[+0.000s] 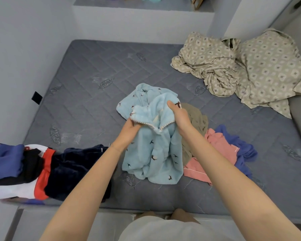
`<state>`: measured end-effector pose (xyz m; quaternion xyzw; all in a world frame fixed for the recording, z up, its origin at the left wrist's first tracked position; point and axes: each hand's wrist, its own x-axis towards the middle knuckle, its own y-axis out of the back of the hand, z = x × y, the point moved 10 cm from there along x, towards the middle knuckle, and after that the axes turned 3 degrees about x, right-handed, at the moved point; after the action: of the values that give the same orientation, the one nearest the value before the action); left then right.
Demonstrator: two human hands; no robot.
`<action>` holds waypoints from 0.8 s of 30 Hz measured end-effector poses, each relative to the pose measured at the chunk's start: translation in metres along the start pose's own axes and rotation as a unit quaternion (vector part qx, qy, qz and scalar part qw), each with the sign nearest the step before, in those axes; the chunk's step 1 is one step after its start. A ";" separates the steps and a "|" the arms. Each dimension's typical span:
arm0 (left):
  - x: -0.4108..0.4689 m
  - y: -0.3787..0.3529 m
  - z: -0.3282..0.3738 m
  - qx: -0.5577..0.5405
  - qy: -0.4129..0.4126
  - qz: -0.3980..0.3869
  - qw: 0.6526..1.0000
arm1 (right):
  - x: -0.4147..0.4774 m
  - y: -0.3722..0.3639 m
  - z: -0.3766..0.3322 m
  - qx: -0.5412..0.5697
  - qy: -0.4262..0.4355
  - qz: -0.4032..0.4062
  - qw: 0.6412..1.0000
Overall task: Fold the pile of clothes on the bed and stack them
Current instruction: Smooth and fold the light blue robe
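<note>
Holding a light blue fleece garment [155, 153] (small dark bird print, bobble trim along one edge) in both hands over the grey quilted mattress [94, 75]. With left hand [129, 128], clenching round the trimmed edge, fingers curled into the fabric. With right hand [178, 117], pinching a fold of the same fleece, thumb on top, other fingers hidden under the cloth. Lower part draped down below the fingers onto the mattress, toward the near edge of the bed; upper part bunched just beyond the fingertips.

Just right of the right-hand fingers, partly behind that wrist: crumpled olive garment [197, 119]. Further right of those fingers and nearer the body: pink garment [221, 148], touching a violet-blue garment [243, 148] on its outer side.

Well left of the left-hand fingers, at the near-left corner: navy velvety garment [73, 167], pressed against a red, white and black garment [42, 173] and a folded blue garment [5, 160].

Far beyond and right of the fingers, at the far-right corner: rumpled beige diamond-print sheet [250, 70]. Far left of the fingers, by the mattress's left edge: small black square [36, 97], cannot tell what.
</note>
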<state>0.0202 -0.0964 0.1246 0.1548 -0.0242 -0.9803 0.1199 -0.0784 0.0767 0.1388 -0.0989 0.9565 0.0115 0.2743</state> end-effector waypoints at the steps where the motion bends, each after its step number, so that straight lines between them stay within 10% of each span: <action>1: 0.001 0.008 0.009 0.022 -0.013 0.023 0.999 | -0.005 0.000 -0.008 -0.013 0.019 -0.002 1.000; 12: -0.031 0.064 0.105 0.019 -0.122 0.218 0.968 | -0.076 -0.030 -0.069 -0.236 0.129 -0.238 0.933; 24: -0.095 -0.004 0.171 -0.218 -0.098 -0.030 0.970 | -0.187 -0.014 -0.160 -0.156 0.193 -0.280 0.927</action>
<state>0.0536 -0.0679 0.3153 0.0285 0.1833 -0.9755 0.1184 -0.0040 0.0853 0.3741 -0.4048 0.9104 0.0636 0.0571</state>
